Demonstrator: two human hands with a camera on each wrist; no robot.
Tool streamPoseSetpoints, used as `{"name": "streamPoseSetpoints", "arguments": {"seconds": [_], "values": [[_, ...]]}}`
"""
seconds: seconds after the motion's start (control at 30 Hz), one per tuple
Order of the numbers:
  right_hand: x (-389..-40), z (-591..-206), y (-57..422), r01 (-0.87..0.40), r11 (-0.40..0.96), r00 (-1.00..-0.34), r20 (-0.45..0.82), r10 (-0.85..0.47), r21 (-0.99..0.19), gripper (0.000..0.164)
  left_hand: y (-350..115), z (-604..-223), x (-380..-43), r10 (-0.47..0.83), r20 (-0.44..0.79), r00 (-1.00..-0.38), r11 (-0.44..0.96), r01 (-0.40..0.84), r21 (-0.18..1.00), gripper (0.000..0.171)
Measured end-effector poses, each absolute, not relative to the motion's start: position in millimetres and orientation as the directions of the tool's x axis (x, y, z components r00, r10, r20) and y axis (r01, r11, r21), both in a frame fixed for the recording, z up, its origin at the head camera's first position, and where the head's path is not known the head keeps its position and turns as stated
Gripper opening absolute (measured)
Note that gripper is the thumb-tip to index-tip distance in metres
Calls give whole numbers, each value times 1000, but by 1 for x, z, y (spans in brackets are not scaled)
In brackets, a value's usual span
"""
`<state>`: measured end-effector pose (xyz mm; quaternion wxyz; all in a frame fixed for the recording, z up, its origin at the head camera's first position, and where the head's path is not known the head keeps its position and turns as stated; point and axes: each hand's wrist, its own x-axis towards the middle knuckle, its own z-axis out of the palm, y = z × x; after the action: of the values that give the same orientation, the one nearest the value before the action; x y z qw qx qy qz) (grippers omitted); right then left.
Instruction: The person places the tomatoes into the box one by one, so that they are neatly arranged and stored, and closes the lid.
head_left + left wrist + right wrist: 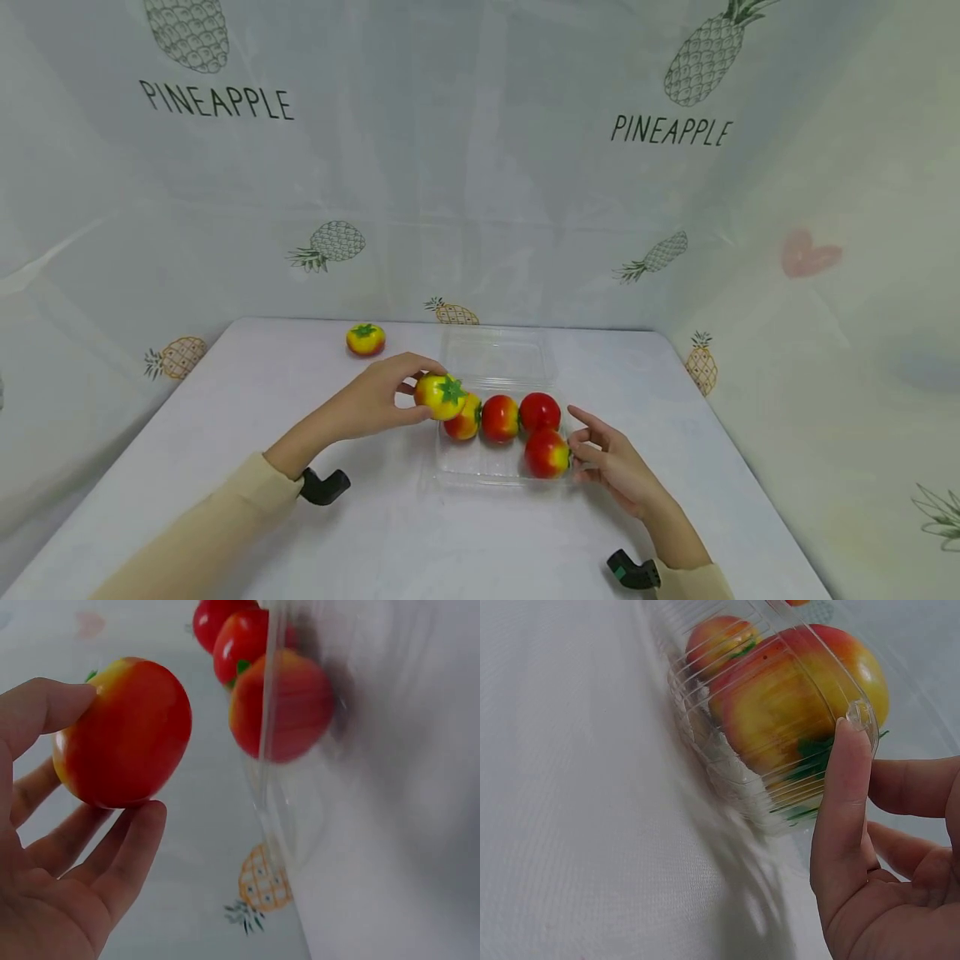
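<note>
My left hand (375,402) holds a red-and-yellow tomato (435,398) with a green stem top between thumb and fingers. It hangs over the left side of a clear plastic box (474,463). In the left wrist view the held tomato (131,739) shows its glossy red underside, apart from the box wall. Several more tomatoes (499,418) sit inside the box, mostly along its far side, with one near its front right corner. At the right end, my right hand (613,468) pinches the box's rim; in the right wrist view its thumb (846,761) lies against that edge.
Another tomato (365,339) lies on the white table (360,533) at the back left. The box's clear lid (495,354) is folded back behind it. A pineapple-printed curtain (465,167) hangs around the table's back and sides.
</note>
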<state>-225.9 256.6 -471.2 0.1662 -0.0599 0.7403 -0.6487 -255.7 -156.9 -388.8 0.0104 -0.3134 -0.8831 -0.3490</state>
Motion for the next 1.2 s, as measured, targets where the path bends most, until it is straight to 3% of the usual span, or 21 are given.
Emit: {"name": "streamPoseSetpoints", "arguments": {"seconds": [0.43, 1.2], "values": [[-225, -473, 257, 125, 149, -938, -165, -305, -981, 72, -105, -397, -245, 637, 198, -745, 530, 610, 589, 45], [-227, -472, 258, 121, 150, -938, -163, -307, -981, 70, -56, -415, -240, 700, 90, -709, 578, 636, 511, 44]]}}
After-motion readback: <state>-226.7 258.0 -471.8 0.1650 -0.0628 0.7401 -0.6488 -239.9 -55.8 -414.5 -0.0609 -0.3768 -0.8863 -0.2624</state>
